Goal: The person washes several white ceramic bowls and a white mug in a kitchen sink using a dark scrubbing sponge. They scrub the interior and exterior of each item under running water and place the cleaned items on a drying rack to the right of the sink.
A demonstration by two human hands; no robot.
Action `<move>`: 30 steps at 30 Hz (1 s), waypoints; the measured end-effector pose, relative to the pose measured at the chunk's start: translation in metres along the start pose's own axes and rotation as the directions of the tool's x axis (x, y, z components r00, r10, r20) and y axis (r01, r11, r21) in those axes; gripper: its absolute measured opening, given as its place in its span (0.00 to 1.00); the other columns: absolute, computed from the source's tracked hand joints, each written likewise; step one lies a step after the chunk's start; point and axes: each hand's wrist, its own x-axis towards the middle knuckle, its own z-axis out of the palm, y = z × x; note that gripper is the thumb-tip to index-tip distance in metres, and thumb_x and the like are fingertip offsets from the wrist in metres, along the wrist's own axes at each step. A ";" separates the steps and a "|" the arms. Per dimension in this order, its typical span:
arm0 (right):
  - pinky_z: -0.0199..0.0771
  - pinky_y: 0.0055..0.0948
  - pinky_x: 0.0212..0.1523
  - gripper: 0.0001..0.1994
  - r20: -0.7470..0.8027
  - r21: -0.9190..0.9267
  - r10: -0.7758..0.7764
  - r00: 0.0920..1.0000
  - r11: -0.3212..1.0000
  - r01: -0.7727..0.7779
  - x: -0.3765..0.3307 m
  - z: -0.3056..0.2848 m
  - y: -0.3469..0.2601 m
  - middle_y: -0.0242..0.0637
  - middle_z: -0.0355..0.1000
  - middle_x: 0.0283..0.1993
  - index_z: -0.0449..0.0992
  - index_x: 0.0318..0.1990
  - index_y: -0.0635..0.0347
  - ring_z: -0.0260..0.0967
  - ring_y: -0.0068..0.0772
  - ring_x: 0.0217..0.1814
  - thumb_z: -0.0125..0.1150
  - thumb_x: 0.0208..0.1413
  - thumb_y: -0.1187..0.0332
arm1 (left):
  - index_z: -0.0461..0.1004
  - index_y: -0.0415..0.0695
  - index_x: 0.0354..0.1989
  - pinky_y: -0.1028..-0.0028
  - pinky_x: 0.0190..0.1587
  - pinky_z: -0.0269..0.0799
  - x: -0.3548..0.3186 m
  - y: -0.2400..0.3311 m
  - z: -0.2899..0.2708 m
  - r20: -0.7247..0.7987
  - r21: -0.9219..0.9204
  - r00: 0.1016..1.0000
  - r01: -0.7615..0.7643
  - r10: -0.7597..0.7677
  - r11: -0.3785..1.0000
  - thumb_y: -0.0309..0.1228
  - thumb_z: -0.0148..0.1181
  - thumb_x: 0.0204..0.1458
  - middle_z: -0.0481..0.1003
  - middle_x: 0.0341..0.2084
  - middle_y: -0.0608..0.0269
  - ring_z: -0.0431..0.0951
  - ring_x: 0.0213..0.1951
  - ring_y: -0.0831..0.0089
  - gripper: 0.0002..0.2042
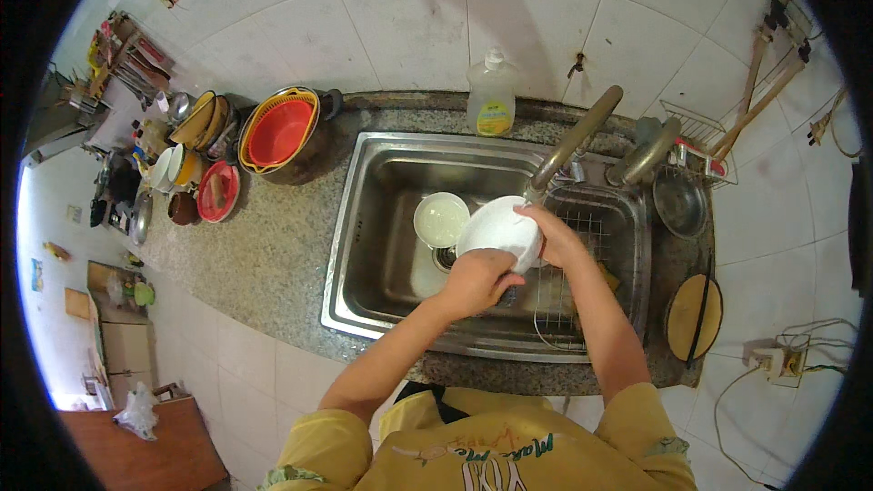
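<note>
Near the middle of the frame, a white bowl point(503, 229) is being held between 2 bare hands, above the sink point(377, 255), and is being tilted so that its pale face is partly showing. Its right side is being gripped by the right hand point(553, 238), with the fingers being closed narrowly over the rim. Its lower left edge is being touched by the left hand point(479, 284); the thumb is being held apart, toward the right, but the fingers are being hidden, so how tightly they are being closed cannot be told.

Just left of the held bowl, a 2nd bowl point(441, 218), also white, is being supported in the sink beside the drain point(444, 258). To the right, a wire rack point(559, 314) is being partly covered by the right forearm. Above the hands, the sink is being overhung by a slanting tap point(582, 136), and a clear bottle point(492, 95) is being backed by the tiles. In the upper left, a red basin point(280, 135) is being held inside a yellow colander point(247, 147).
</note>
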 end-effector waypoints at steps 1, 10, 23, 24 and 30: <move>0.65 0.33 0.36 0.17 0.044 -0.001 0.061 0.997 0.998 -0.061 0.000 -0.007 0.003 0.35 0.64 0.37 0.63 0.42 0.56 0.63 0.31 0.38 0.53 0.42 0.64 | 0.70 0.41 0.27 0.66 0.28 0.64 0.000 -0.002 -0.001 0.062 0.046 0.997 -0.050 0.047 0.998 0.36 0.59 0.39 0.70 0.21 0.55 0.69 0.25 0.57 0.11; 0.62 0.32 0.45 0.34 -0.248 0.160 -0.196 0.949 0.958 0.240 -0.004 -0.039 0.045 0.39 0.59 0.48 0.54 0.56 0.53 0.59 0.37 0.48 0.50 0.32 0.72 | 0.72 0.42 0.32 0.67 0.34 0.65 0.019 -0.070 -0.040 -0.291 0.020 0.938 0.205 -0.190 0.979 0.31 0.56 0.43 0.72 0.27 0.56 0.72 0.30 0.59 0.09; 0.58 0.29 0.48 0.25 -0.126 0.431 -0.359 0.925 0.820 0.376 -0.004 -0.013 0.058 0.34 0.62 0.48 0.59 0.52 0.57 0.60 0.29 0.49 0.51 0.50 0.54 | 0.69 0.40 0.34 0.75 0.31 0.65 0.052 -0.069 0.046 -0.126 -0.557 0.861 0.349 -0.492 0.753 0.25 0.50 0.46 0.71 0.26 0.61 0.70 0.27 0.71 0.07; 0.59 0.28 0.48 0.25 -0.133 0.436 -0.328 0.935 0.828 0.352 -0.005 -0.006 0.059 0.34 0.62 0.48 0.59 0.52 0.57 0.60 0.29 0.49 0.51 0.50 0.54 | 0.68 0.40 0.34 0.77 0.30 0.65 0.058 -0.073 0.051 -0.060 -0.662 0.835 0.377 -0.548 0.648 0.27 0.50 0.47 0.70 0.24 0.64 0.69 0.26 0.74 0.07; 0.60 0.27 0.46 0.25 -0.096 0.435 -0.324 0.941 0.837 0.332 -0.009 -0.005 0.050 0.35 0.64 0.46 0.60 0.51 0.57 0.60 0.28 0.48 0.51 0.49 0.52 | 0.67 0.41 0.25 0.75 0.25 0.63 0.053 -0.029 0.031 0.749 -0.292 0.614 0.643 -0.249 0.708 0.33 0.46 0.49 0.67 0.17 0.68 0.66 0.21 0.77 0.08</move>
